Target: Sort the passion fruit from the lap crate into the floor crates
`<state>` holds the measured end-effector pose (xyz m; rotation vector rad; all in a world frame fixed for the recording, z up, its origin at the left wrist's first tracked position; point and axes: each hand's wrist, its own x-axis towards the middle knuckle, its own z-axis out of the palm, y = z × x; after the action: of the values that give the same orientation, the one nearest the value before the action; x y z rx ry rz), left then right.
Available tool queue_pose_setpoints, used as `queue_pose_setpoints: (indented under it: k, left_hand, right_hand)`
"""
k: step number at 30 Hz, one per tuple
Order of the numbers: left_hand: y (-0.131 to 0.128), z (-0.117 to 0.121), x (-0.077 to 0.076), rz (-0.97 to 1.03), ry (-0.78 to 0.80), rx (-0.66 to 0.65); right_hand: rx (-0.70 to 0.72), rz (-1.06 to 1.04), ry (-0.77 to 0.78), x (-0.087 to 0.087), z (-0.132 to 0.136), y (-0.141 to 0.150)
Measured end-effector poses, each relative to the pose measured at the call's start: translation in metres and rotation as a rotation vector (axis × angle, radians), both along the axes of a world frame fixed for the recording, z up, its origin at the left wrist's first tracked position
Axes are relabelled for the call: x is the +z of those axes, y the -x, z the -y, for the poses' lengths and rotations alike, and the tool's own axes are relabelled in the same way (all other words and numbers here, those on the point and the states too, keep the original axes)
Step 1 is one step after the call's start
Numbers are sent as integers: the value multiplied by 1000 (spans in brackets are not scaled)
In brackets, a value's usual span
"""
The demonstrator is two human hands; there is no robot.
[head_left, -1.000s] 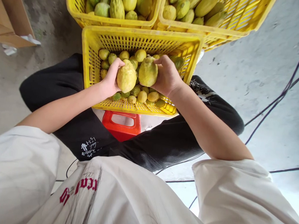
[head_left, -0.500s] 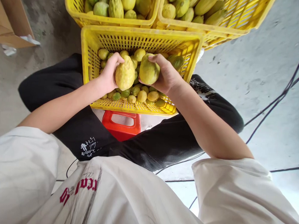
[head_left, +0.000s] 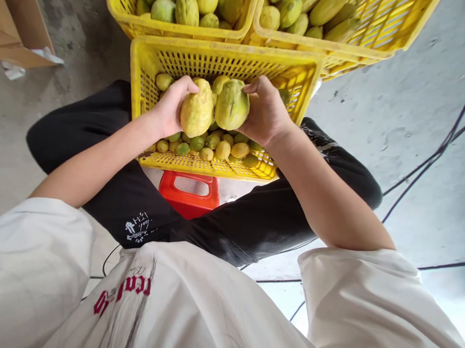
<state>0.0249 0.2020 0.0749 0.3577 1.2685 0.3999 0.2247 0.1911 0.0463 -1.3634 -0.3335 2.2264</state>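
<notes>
My left hand [head_left: 169,110] grips a large pale yellow fruit [head_left: 197,110] held above a yellow crate [head_left: 226,59] between my knees. Beside it, my right hand [head_left: 266,113] is wrapped round a greener fruit [head_left: 231,105]. The two fruits touch side by side. Under them the crate holds several small yellow-green fruits [head_left: 223,149].
Two more yellow crates [head_left: 177,30] [head_left: 364,43] full of big fruits stand behind. A red stool [head_left: 189,192] shows between my black trouser legs. A cardboard box [head_left: 12,27] sits far left. Black cables [head_left: 432,153] run over the concrete floor at right.
Both hands have lifted their fruits slightly and pressed them together. The right fruit has turned in the hand, showing a greener face.
</notes>
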Motion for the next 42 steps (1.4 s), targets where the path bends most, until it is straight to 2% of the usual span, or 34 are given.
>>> queue_pose_setpoints:
  k: [5,9,13,15,19,22,25,30,33,37,42]
  left_hand:
    - [9,-3,-3,1,6,65]
    - [9,-2,-4,11,30,60]
    - [4,0,-6,-17,-15,12]
    - [2,2,-8,-27,-63,-36]
    - [3,9,-15,-5,-118,-105]
    - [5,12,-21,2,-104,-74]
    - [5,13,-24,20,-84,-50]
    - [-1,7,-14,-60,-5,-8]
    - [-3,5,-10,-42,44,66]
    - [-1,7,-13,22,109,135]
    - [-1,10,-18,27,79,162]
  right_hand:
    - [21,13,6,1,13,-1]
    - [28,10,-71,-14,18,-3]
    - [9,49,-129,-24,18,-5]
    - [10,58,-132,-21,17,-3]
    - [-35,48,-107,-2,15,-1]
    - [-58,37,-48,9,14,-4]
    - [-17,50,17,11,14,-8]
    - [-39,39,-18,11,20,-9]
    - [-7,39,-74,7,26,-9]
    - [1,21,-116,-5,30,-14]
    - [-13,31,-40,-19,24,-20]
